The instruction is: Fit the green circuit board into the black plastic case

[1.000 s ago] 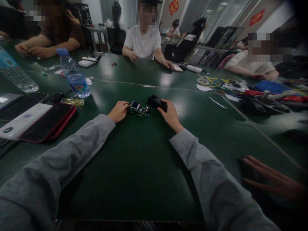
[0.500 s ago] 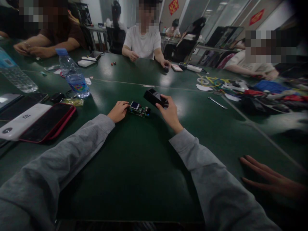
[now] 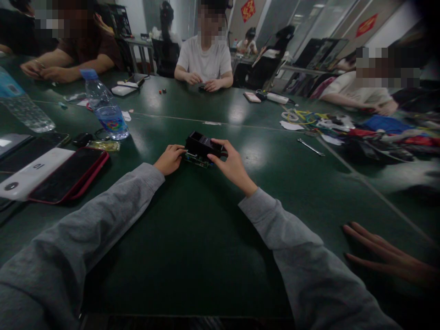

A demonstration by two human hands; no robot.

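In the middle of the green table [image 3: 165,256] lies a small circuit board [image 3: 195,160], its lower edge showing beneath a black plastic case [image 3: 201,145]. My right hand [image 3: 228,162] grips the right end of that case, thumb on the near side and fingers on the far side. The case sits directly over the board, slightly tilted, with a square window opening in its top; I cannot tell whether the two touch. My left hand [image 3: 170,159] is closed at the board's left end, fingertips holding its edge. The board's small screen is hidden under the case.
A water bottle [image 3: 105,110], a phone in a red case [image 3: 70,176] and a white power bank [image 3: 32,169] are at left. A wrench [image 3: 310,147] and tangled cables [image 3: 309,117] lie right. Another person's hand [image 3: 385,252] rests at lower right. Several people sit around.
My right hand has brought the black case left and down over the circuit board, covering its screen. My left hand stays put. The person opposite has drawn both hands together.
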